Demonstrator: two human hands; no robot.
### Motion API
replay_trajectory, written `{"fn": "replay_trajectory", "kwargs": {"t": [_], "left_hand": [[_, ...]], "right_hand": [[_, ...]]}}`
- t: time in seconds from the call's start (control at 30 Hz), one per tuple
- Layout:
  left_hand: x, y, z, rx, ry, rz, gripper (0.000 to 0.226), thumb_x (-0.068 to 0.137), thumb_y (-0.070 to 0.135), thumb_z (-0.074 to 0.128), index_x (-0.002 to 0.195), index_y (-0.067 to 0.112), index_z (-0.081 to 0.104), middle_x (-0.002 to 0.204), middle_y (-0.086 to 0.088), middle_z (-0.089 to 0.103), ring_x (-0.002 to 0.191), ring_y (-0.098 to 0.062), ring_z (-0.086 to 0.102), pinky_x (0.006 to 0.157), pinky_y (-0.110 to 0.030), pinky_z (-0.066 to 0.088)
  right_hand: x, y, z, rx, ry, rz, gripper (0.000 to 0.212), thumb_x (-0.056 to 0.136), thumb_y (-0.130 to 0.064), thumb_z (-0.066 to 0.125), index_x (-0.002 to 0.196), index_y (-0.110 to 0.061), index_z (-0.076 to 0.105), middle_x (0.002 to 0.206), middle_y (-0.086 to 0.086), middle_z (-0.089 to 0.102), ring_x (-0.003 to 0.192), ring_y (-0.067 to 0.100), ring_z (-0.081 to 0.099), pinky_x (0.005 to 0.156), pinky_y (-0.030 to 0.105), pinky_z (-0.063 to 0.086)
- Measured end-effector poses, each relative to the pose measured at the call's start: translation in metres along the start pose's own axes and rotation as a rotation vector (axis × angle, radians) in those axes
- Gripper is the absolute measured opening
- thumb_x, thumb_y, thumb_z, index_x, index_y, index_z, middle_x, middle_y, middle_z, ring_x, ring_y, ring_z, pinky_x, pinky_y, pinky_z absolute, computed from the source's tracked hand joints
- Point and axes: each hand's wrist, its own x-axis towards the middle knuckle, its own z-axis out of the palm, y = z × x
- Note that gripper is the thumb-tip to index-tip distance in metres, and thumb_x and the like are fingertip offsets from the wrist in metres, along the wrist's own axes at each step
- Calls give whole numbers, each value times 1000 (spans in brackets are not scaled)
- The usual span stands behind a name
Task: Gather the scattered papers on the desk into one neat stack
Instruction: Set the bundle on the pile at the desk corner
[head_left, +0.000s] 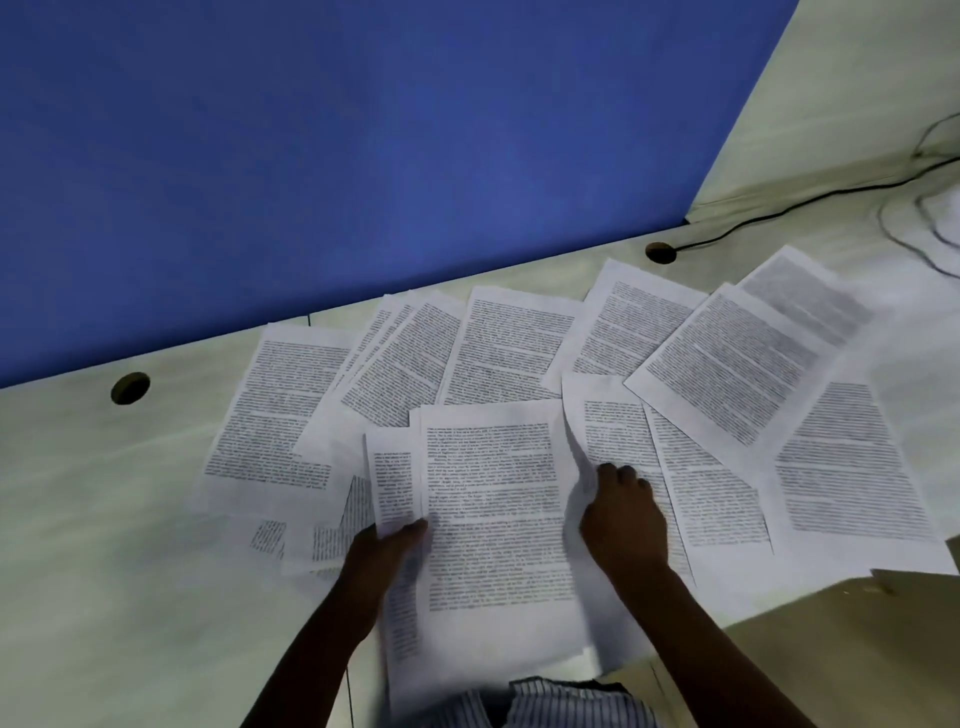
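Note:
Several printed white papers (511, 353) lie fanned across the pale desk (104, 519), overlapping each other. A small gathered stack (493, 519) sits nearest me at the front middle. My left hand (387, 551) grips the stack's left edge, thumb on top. My right hand (621, 514) holds the stack's right edge, fingers curled over the paper, resting on loose sheets (711, 483) to the right. More sheets lie to the left (275, 410) and far right (852, 467).
A blue partition (337, 145) walls the desk's back edge. Two round cable holes (130, 387) (661, 253) sit near it. A black cable (810, 200) runs from the right hole toward the right. A lower desk section (857, 634) adjoins at the front right.

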Motion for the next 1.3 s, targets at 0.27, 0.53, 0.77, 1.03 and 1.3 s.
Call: {"fn": "replay_trajectory", "kwargs": {"t": [0.27,0.53,0.77,1.03,1.3], "left_hand": [[-9,4,14,4,44,54,19,87,8,72,102,20,73,102,0,76,102,-23,69,98,-41,51],[-10,7,19,207,1,98,9,83,10,77,83,19,75,95,-8,77,81,-14,73,80,-33,59],[-2,12,2,150,71,104,27,82,-5,73,110,-5,70,82,-6,74,64,-7,70,52,-14,53],[15,30,-10,62,101,99,42,75,17,84,112,3,69,107,-15,72,94,-28,67,87,-40,55],[30,14,-8,50,155,26,73,57,41,87,120,11,65,113,-11,71,106,-33,64,99,-53,50]], "right_hand": [[-42,-54,2,426,-136,-123,47,80,-16,43,121,-3,61,110,15,65,101,34,64,86,40,53],[-64,-92,7,621,-475,-203,63,82,-76,49,109,-22,68,104,-5,71,94,9,66,88,32,52],[-3,-34,-12,432,-14,-143,20,91,-30,63,106,-19,68,103,3,66,95,21,65,81,36,55],[110,-58,-38,69,-2,-78,61,88,-44,61,131,-4,45,128,14,50,119,33,49,91,46,48],[161,-52,-19,-84,-25,-59,69,80,-53,56,127,-3,45,125,15,49,118,34,44,95,49,42]]}}
